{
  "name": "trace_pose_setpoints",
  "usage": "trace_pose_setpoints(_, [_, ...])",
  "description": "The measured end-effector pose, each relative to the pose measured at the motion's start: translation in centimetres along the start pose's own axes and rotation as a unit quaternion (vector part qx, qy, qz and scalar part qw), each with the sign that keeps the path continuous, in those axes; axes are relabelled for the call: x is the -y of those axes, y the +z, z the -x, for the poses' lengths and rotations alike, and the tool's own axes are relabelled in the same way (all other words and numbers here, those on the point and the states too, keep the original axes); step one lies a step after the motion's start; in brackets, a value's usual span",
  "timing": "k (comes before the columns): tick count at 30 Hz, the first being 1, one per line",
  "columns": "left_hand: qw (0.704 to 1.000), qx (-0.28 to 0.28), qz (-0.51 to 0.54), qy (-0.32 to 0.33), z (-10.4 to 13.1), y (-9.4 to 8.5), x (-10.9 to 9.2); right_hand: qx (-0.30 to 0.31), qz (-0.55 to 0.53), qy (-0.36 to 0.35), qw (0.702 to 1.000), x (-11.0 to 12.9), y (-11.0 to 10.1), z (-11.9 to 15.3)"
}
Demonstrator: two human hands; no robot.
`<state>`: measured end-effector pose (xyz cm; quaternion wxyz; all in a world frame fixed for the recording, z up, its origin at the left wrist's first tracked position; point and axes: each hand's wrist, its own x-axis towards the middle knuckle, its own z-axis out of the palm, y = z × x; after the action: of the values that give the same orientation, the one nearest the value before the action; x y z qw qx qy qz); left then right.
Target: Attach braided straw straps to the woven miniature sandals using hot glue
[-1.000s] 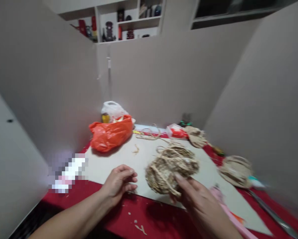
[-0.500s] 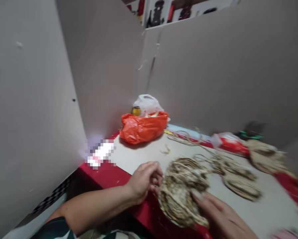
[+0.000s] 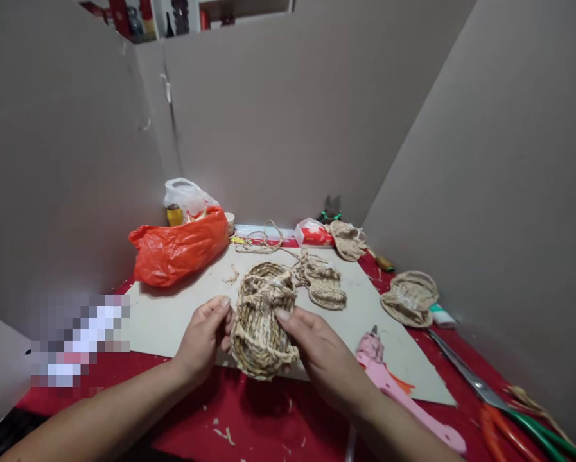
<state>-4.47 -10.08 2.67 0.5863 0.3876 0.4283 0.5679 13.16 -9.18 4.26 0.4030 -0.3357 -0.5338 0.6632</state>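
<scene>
A woven straw sandal [image 3: 263, 327], an oval of coiled plaited cord with braided bands across it, is held just above the table's near edge. My right hand [image 3: 323, 350] grips its right side, thumb on top and fingers underneath. At its left edge, my left hand [image 3: 205, 333] is closed, thumb and forefinger pinched together. Whether a strand or the rim is between those fingertips I cannot make out. Behind the sandal, a similar woven piece [image 3: 325, 285] lies on the pale board [image 3: 172, 321], with loose cord [image 3: 263, 242] trailing from it.
An orange plastic bag [image 3: 182, 247] stands back left. To the right are a pink glue gun [image 3: 393, 391], large scissors [image 3: 480, 388] and another woven piece [image 3: 410, 298]. A further woven piece [image 3: 349, 240] lies beside a red-and-white packet [image 3: 313, 233]. Grey walls enclose the red-covered table [image 3: 196, 410].
My view has swung right, bringing the glue gun and scissors into sight. The sandal now appears more upright, and my right hand holds its side with the thumb nearer the edge.
</scene>
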Motion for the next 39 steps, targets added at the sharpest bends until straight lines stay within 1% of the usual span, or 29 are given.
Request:
trace_pose_setpoints(4, [0.997, 0.043, 0.046, -0.051, -1.0, 0.7, -0.7, -0.023, -0.024, 0.023, 0.999, 0.1, -0.9, -0.3])
trace_pose_setpoints(7, [0.993, 0.061, 0.070, -0.079, -1.0, 1.0, -0.5, -0.028, -0.025, 0.036, 0.999, -0.4, -1.2, -0.2])
trace_pose_setpoints(11, [0.986, 0.097, 0.088, -0.106, -0.6, 0.6, 0.4, -0.052, -0.006, 0.047, 0.998, -0.8, -1.0, 0.3])
trace_pose_setpoints(15, [0.977, 0.128, 0.112, -0.131, -0.2, -0.1, 0.6, -0.078, -0.004, 0.043, 0.996, -0.5, -0.1, 0.7])
trace_pose_setpoints(17, [0.977, 0.126, 0.114, -0.126, -0.1, -0.3, 0.5, -0.093, -0.012, 0.038, 0.995, -0.3, 0.4, 0.6])
trace_pose_setpoints(21, [0.990, 0.092, 0.072, -0.075, 0.2, -0.5, 1.1, -0.109, -0.020, 0.056, 0.992, -0.5, 1.2, 0.3])
trace_pose_setpoints(25, [0.996, 0.071, 0.036, -0.044, 0.4, -0.8, 2.0, -0.187, 0.013, 0.065, 0.980, -0.6, 1.8, 0.3])
trace_pose_setpoints(27, [0.996, 0.072, 0.031, -0.042, 0.4, -0.8, 2.2, -0.205, 0.031, 0.062, 0.976, -0.6, 1.9, 0.5])
trace_pose_setpoints(29, [0.996, 0.075, 0.031, -0.038, 0.5, -0.7, 2.3, -0.203, 0.040, 0.062, 0.976, -0.7, 1.9, 0.6])
trace_pose_setpoints(31, [0.996, 0.077, 0.022, -0.031, 0.6, -0.7, 2.3, -0.188, 0.041, 0.058, 0.980, -0.9, 1.6, 0.6])
trace_pose_setpoints(34, [0.997, 0.074, -0.017, -0.028, 0.8, -0.8, 2.4, -0.169, 0.049, 0.051, 0.983, -1.3, 1.3, 0.6])
trace_pose_setpoints(36, [0.996, 0.070, -0.040, -0.035, 0.9, -0.9, 2.7, -0.173, 0.055, 0.055, 0.982, -1.5, 1.4, 0.6])
trace_pose_setpoints(39, [0.995, 0.076, -0.047, -0.047, 1.0, -1.0, 3.0, -0.199, 0.054, 0.064, 0.976, -1.6, 1.8, 0.7])
